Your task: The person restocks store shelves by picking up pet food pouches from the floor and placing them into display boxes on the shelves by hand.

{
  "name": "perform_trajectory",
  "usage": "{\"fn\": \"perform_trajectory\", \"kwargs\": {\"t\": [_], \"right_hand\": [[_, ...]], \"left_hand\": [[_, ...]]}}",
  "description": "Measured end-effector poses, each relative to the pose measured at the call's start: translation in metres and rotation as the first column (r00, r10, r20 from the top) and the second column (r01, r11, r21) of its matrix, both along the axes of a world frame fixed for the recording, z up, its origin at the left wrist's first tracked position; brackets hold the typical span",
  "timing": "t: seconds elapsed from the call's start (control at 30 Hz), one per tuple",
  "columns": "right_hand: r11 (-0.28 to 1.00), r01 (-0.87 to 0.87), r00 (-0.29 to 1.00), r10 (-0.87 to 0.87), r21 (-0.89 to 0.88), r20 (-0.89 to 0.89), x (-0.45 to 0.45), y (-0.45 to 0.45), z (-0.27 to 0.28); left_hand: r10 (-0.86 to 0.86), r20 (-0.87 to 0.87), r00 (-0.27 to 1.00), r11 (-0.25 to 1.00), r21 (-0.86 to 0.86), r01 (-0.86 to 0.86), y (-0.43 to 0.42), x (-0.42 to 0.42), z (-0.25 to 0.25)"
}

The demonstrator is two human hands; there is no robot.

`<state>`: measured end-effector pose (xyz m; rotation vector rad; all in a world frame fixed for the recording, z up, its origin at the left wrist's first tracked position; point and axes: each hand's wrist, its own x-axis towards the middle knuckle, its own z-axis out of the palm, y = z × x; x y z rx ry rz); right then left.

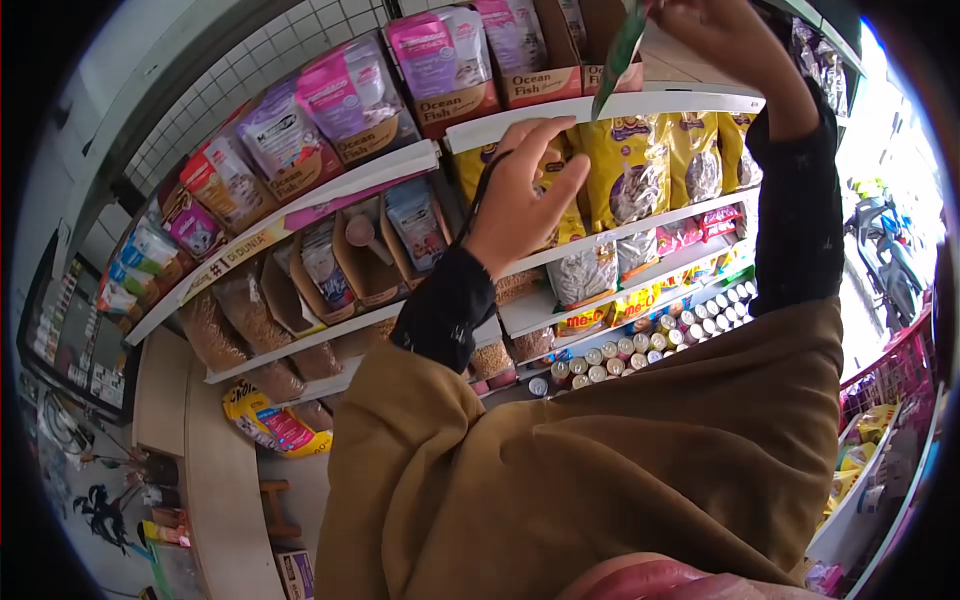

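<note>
My left hand (528, 195) is raised before the shelves with its fingers apart and nothing in them. Behind it hang or stand yellow bags (628, 170) with clear windows. At the top right, my right hand (715, 30) grips the upper end of a thin green packet (621, 58), seen nearly edge-on. The packet hangs down in front of the top shelf's white edge, beside the open cardboard boxes marked Ocean Fish (540, 88). The fingertips of my right hand are partly cut off by the frame's top edge.
Pink and purple pouches (345, 90) line the upper left shelf. Lower down are bags of brown kibble (212, 330), rows of cans (640, 345) and a yellow bag (275, 420). A pink rack (880, 370) stands at the right, with a motorbike (890, 250) beyond it.
</note>
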<state>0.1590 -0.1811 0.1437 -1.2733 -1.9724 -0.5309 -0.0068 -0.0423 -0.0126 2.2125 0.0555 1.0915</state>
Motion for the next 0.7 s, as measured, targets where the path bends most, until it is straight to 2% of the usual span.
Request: {"fn": "perform_trajectory", "kwargs": {"t": [0.03, 0.07, 0.13, 0.17, 0.27, 0.43, 0.53, 0.63, 0.67, 0.7], "right_hand": [[0.999, 0.015, 0.998, -0.017, 0.029, 0.06, 0.012, 0.007, 0.01], [0.998, 0.029, 0.992, -0.036, 0.06, 0.12, 0.024, 0.015, 0.02], [0.994, 0.047, 0.982, -0.064, 0.099, 0.178, 0.045, 0.028, 0.031], [0.993, 0.069, 0.973, -0.088, 0.094, 0.216, 0.052, 0.037, 0.034], [0.99, 0.108, 0.948, -0.131, 0.094, 0.291, 0.073, 0.067, 0.038], [0.985, 0.155, 0.949, -0.168, 0.071, 0.266, 0.11, 0.118, 0.031], [0.975, 0.205, 0.94, -0.219, 0.081, 0.263, 0.125, 0.143, 0.028], [0.931, 0.359, 0.901, -0.364, 0.065, 0.237, 0.132, 0.163, 0.022], [0.93, 0.362, 0.901, -0.367, 0.066, 0.23, 0.134, 0.169, 0.022], [0.903, 0.43, 0.859, -0.407, -0.006, 0.309, 0.131, 0.174, 0.023]], "left_hand": [[-0.005, 0.001, 1.0, 1.0, 0.0, 0.005, 0.01, 0.013, 0.002], [0.075, 0.021, 0.997, 0.979, 0.191, -0.077, 0.025, 0.029, 0.001], [0.211, 0.106, 0.972, 0.807, 0.541, -0.235, 0.046, 0.056, 0.004], [0.206, 0.109, 0.972, 0.806, 0.545, -0.232, 0.052, 0.067, 0.004], [0.353, 0.412, 0.84, 0.536, 0.647, -0.542, 0.061, 0.093, 0.011], [0.344, 0.461, 0.818, 0.492, 0.654, -0.575, 0.083, 0.125, 0.002], [0.392, 0.501, 0.772, 0.399, 0.663, -0.633, 0.086, 0.13, -0.002], [0.409, 0.512, 0.755, 0.361, 0.669, -0.649, 0.087, 0.133, -0.004], [0.419, 0.516, 0.747, 0.345, 0.671, -0.656, 0.088, 0.134, -0.006], [0.416, 0.511, 0.752, 0.346, 0.676, -0.65, 0.087, 0.134, -0.007]]}}
